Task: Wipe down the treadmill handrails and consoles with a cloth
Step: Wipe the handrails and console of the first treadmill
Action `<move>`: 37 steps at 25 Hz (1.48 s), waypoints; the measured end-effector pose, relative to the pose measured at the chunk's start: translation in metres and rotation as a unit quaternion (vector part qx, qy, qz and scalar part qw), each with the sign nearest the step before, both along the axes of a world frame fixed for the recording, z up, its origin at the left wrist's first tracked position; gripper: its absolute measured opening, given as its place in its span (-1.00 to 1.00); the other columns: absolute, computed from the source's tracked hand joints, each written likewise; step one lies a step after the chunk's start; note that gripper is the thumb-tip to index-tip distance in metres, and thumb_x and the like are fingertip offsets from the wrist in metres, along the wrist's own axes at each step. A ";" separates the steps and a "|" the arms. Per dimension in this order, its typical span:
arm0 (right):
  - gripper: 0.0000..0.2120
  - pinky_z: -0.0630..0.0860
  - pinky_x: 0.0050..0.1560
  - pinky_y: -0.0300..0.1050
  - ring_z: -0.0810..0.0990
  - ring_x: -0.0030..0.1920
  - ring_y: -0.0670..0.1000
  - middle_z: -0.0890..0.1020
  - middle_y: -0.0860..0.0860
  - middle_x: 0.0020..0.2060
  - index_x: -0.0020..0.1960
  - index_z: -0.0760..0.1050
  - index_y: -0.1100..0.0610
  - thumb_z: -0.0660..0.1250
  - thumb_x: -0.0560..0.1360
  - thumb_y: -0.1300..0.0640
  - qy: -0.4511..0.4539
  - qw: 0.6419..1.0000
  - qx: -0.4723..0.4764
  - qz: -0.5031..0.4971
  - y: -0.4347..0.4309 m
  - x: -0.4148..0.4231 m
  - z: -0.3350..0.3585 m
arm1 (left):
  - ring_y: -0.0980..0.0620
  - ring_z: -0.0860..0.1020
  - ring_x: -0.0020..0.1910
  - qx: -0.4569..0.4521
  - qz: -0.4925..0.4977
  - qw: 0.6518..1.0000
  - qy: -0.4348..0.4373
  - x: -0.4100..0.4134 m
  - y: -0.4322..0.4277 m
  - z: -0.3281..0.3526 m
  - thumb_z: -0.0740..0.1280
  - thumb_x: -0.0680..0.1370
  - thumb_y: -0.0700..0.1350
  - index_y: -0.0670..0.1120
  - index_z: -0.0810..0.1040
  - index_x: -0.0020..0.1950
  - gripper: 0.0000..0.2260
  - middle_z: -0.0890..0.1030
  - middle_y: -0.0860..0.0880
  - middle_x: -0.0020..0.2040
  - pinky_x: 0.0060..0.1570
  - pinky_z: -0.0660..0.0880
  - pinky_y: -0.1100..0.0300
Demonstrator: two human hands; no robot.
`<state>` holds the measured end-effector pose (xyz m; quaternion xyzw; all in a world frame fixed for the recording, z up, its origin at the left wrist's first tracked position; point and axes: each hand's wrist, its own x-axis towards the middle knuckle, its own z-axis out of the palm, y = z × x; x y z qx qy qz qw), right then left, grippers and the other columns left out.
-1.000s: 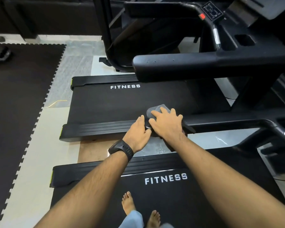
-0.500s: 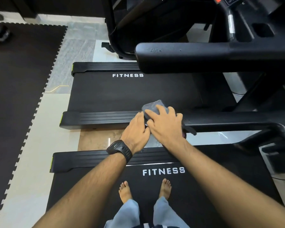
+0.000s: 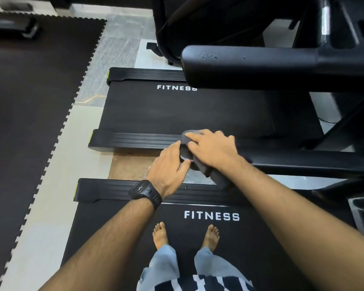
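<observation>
Basically at the near tip of the handrail (image 3: pixel 303 162), both hands together and touching. Grips the cloth (image 3: pixel 185 154) from above with the right hand (image 3: pixel 213 150), fingers curled over it and round the rail end. Brackets the cloth's free edge with the left hand (image 3: pixel 167 169), fingers above and thumb below; reads as a pinch, though not fully clear. Wears a black watch (image 3: pixel 145 191) on the left wrist.

Risks, by judgement:
- Could bunch the cloth under the right palm and wipe only a narrow strip.
- Could drop the tail hanging below the right wrist with a slackened grip.
- Could skid off the rounded tip on smooth plastic.
- Could skip the long run of rail to the right of the hands.
- Stands on bare feet (image 3: pixel 160 235), so could lose balance leaning sideways.

Materials:
- Soft grey fabric, folded thick, limp at the tail.
- Hard matte black rail, tubular, blunt rounded end.
- Ribbed plastic side strip (image 3: pixel 135 140) just beyond the fingers.
- Finely textured belt (image 3: pixel 261 238) below the forearms, with white FITNESS lettering.
</observation>
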<state>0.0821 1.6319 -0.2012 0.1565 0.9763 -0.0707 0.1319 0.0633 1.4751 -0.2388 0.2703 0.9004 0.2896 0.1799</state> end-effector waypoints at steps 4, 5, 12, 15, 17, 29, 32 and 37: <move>-0.65 0.38 0.03 0.12 0.52 0.14 0.20 0.57 -0.03 0.27 0.32 0.47 -0.19 0.17 0.55 -0.05 0.087 0.988 0.128 0.031 -0.017 0.043 -0.009 | -0.09 0.45 0.30 -0.010 0.002 1.000 0.005 0.005 0.003 0.002 0.15 0.56 0.06 -0.08 0.34 0.39 -0.57 0.51 -0.06 0.30 0.24 0.44 -0.02; -0.64 0.39 0.04 0.13 0.53 0.17 0.19 0.56 -0.05 0.31 0.34 0.46 -0.23 0.16 0.56 -0.10 0.109 0.986 0.106 0.062 -0.019 0.044 -0.011 | -0.07 0.48 0.23 -0.001 0.010 1.000 0.000 0.004 0.003 0.002 0.13 0.54 0.06 -0.04 0.36 0.33 -0.61 0.54 -0.01 0.21 0.17 0.46 -0.01; -0.65 0.34 0.04 0.11 0.50 0.15 0.17 0.56 -0.07 0.28 0.33 0.45 -0.24 0.10 0.59 -0.10 0.086 0.991 0.096 0.042 -0.008 0.030 -0.006 | -0.09 0.44 0.32 -0.021 0.014 1.000 0.013 0.009 0.004 0.004 0.12 0.57 0.10 -0.11 0.32 0.42 -0.52 0.49 -0.10 0.34 0.29 0.41 -0.01; -0.65 0.38 0.09 0.12 0.49 0.23 0.14 0.51 -0.14 0.36 0.35 0.44 -0.34 0.06 0.62 -0.17 0.118 0.986 0.025 0.111 -0.010 0.029 -0.003 | -0.02 0.48 0.22 -0.006 0.036 0.999 0.004 0.010 0.002 0.001 0.11 0.56 0.11 -0.04 0.33 0.37 -0.57 0.53 -0.01 0.26 0.22 0.46 0.00; -0.63 0.35 0.18 0.19 0.44 0.30 0.15 0.47 -0.11 0.38 0.39 0.38 -0.34 0.04 0.63 -0.13 0.012 0.999 -0.038 0.024 0.012 0.002 0.001 | -0.03 0.43 0.31 -0.018 0.025 0.999 0.023 0.011 0.001 0.004 0.18 0.58 0.10 -0.08 0.28 0.46 -0.51 0.48 -0.05 0.35 0.29 0.41 0.04; -0.69 0.37 0.05 0.16 0.48 0.13 0.21 0.56 0.02 0.17 0.24 0.51 -0.12 0.14 0.55 0.00 0.015 0.993 0.096 -0.062 0.014 0.030 -0.002 | -0.04 0.24 0.51 -0.058 0.005 0.997 0.053 0.010 0.012 0.007 0.18 0.61 0.11 -0.16 0.21 0.55 -0.42 0.31 -0.11 0.52 0.46 0.24 0.03; -0.64 0.40 0.00 0.10 0.53 0.07 0.16 0.58 -0.06 0.20 0.31 0.49 -0.20 0.13 0.56 -0.08 0.072 0.992 0.077 0.064 0.000 0.042 -0.008 | -0.06 0.25 0.50 -0.033 -0.003 0.998 0.056 0.012 0.018 0.006 0.18 0.60 0.08 -0.16 0.22 0.54 -0.43 0.32 -0.12 0.51 0.48 0.21 0.06; -0.73 0.34 0.12 0.17 0.46 0.20 0.19 0.55 0.01 0.18 0.20 0.52 -0.13 0.17 0.56 -0.02 -0.017 0.995 0.017 -0.093 0.040 0.024 0.003 | -0.02 0.15 0.54 -0.041 0.011 0.998 0.045 0.018 0.021 0.008 0.18 0.61 0.10 -0.20 0.18 0.56 -0.39 0.25 -0.13 0.54 0.49 0.05 0.19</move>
